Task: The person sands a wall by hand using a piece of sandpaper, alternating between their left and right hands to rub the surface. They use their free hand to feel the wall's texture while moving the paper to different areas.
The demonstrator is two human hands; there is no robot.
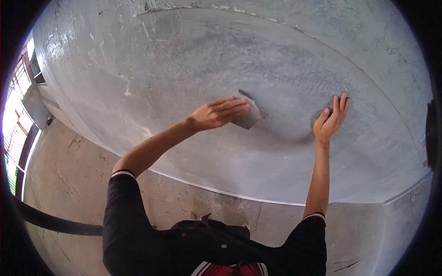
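My left hand [221, 112] presses a sheet of sandpaper [249, 120] against the grey wall [184, 69], its fingers laid long across the sheet. The sheet is grey, with a darker edge showing above and below the fingers. To the right, my right hand [332, 118] rests on the same wall with the fingers stretched upward and the thumb apart. I see nothing held in it, though its palm is hidden. The wall is patchy, with scuffed marks and pale spots around both hands.
A raised curved line [317, 39] runs across the upper wall. Below the wall lies a brown, stained concrete floor [78, 184]. At the far left are a bright barred opening [18, 124] and a dark curved tube [60, 222]. A dark object [432, 135] sits at the right edge.
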